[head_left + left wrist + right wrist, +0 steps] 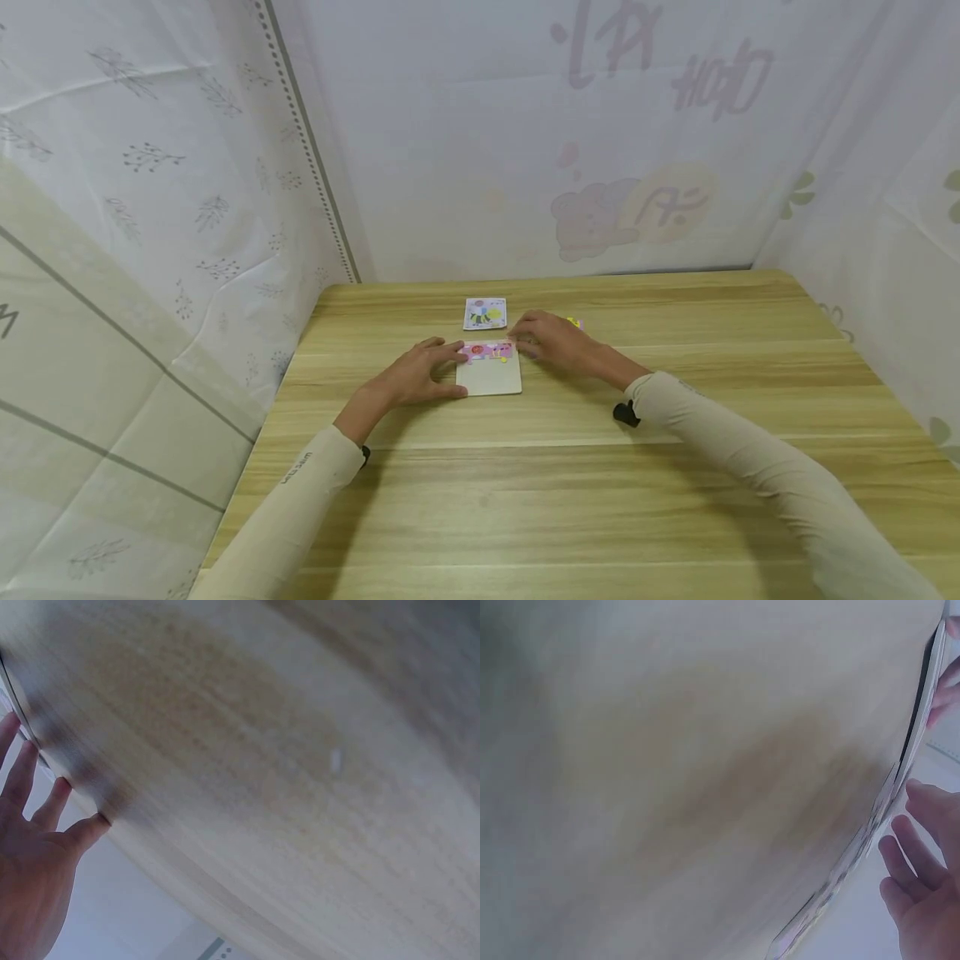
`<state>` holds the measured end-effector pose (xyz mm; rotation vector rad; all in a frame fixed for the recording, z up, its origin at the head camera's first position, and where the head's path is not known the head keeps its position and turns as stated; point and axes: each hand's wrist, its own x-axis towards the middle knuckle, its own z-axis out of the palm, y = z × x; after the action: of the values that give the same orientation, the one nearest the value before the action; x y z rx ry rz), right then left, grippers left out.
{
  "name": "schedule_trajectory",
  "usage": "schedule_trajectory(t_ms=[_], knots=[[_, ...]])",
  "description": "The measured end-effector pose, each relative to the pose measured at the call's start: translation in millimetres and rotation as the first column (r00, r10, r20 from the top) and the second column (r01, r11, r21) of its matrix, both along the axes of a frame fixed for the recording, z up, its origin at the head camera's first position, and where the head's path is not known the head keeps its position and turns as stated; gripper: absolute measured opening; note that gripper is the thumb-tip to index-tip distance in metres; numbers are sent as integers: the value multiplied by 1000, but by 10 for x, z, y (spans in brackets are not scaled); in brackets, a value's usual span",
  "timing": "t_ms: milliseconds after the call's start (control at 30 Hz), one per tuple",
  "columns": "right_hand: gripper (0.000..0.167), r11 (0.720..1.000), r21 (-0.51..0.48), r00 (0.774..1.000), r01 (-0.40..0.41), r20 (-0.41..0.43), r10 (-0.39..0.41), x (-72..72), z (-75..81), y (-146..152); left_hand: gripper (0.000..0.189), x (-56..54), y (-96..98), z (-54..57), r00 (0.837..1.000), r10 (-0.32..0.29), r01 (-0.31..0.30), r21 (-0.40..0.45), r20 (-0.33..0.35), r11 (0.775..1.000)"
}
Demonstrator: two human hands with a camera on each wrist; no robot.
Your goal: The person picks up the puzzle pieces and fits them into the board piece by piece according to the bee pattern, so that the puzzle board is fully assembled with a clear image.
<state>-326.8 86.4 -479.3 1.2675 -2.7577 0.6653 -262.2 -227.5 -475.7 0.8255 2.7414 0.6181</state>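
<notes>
A square pale board (489, 380) lies flat on the table, with a strip of pink printed pieces (487, 351) along its far edge. My left hand (411, 373) is spread at the board's left side, thumb near the close corner and fingertips at the pink strip. In the left wrist view, the left fingers (54, 804) reach to the board's edge. My right hand (553, 340) bends over the board's far right corner, its fingertips at the end of the strip. The right wrist view shows the right fingers (919, 859) loosely bent, with nothing visible between them.
A small square card (485, 314) with a striped bee picture lies just beyond the board. Behind the right hand, a yellow and pink piece (576, 322) is partly hidden. Patterned curtains (480, 150) stand behind the wooden table (480, 492).
</notes>
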Motion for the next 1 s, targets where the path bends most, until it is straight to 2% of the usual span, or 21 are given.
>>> schedule_trajectory(t_ms=[133, 333, 533, 800, 1000], knots=[[25, 998, 10, 998, 65, -6, -65, -56, 17, 57, 72, -1, -6, -1, 1000, -6, 6, 6, -13, 1000], [28, 994, 31, 995, 102, 11, -103, -155, 34, 140, 72, -3, -14, -9, 1000, -18, 18, 11, -15, 1000], [27, 985, 93, 989, 143, 26, -146, -217, 32, 150, 72, 4, -6, 2, 1000, -21, 21, 11, -13, 1000], [28, 991, 91, 994, 99, 29, -102, -252, 29, 131, 72, 8, -7, -3, 1000, -15, 16, 10, -13, 1000], [29, 994, 97, 999, 51, -6, -51, -185, 44, 77, 72, 6, -4, -8, 1000, -9, 9, 3, -13, 1000]])
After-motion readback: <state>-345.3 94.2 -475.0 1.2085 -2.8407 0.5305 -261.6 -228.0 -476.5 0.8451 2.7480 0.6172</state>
